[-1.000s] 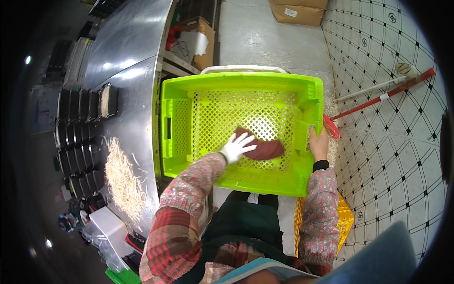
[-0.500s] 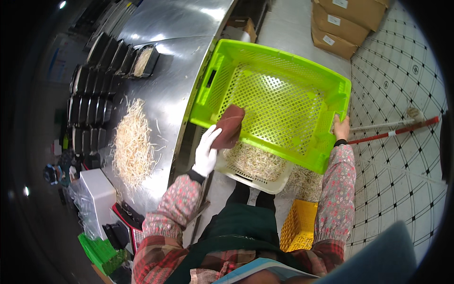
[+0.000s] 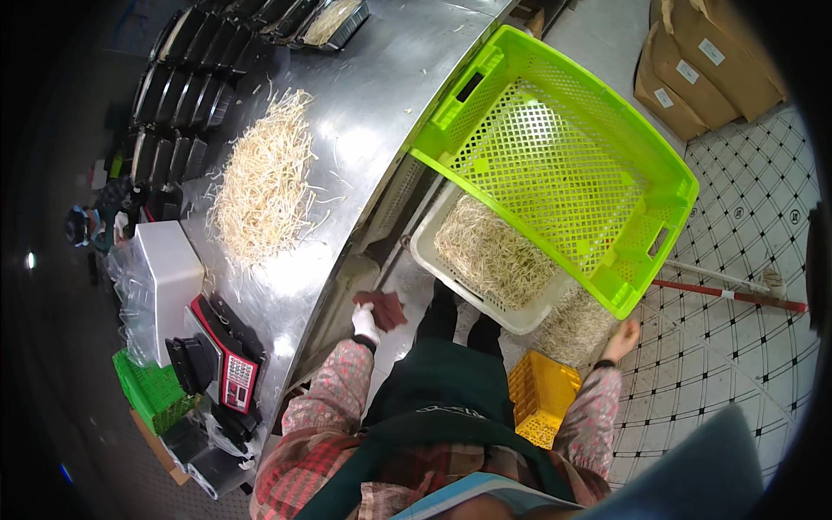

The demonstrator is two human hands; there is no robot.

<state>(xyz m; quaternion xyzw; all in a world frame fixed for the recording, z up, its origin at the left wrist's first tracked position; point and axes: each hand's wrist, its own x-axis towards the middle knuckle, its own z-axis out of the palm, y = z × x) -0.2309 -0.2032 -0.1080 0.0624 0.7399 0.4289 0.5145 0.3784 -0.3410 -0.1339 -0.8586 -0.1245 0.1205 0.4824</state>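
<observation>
My left hand point(image 3: 366, 322), in a white glove, grips a crumpled brown cloth point(image 3: 388, 310) beside the steel table's edge. My right hand point(image 3: 620, 341) is bare and sits just below the near right corner of a bright green plastic crate point(image 3: 652, 195). Its fingers look loosely bent, with nothing visible in them. The crate has a lattice floor and holds nothing. Its near side overlaps a white basket point(image 3: 523, 325) full of bean sprouts point(image 3: 490, 251). More sprouts point(image 3: 574, 328) lie lower down, right of that basket.
On the steel table point(image 3: 347, 165) lie a sprout heap point(image 3: 267, 182), stacked black trays point(image 3: 178, 95) and a red-edged scale point(image 3: 227, 360). A yellow basket point(image 3: 544, 390) stands by my legs. Brown boxes point(image 3: 693, 69) are at the far right; a red pole point(image 3: 737, 298) lies on the floor.
My left hand has drawn the cloth out of the green crate and down toward me. My right hand has let go of the crate's right side and moved nearer. The view has shifted.
</observation>
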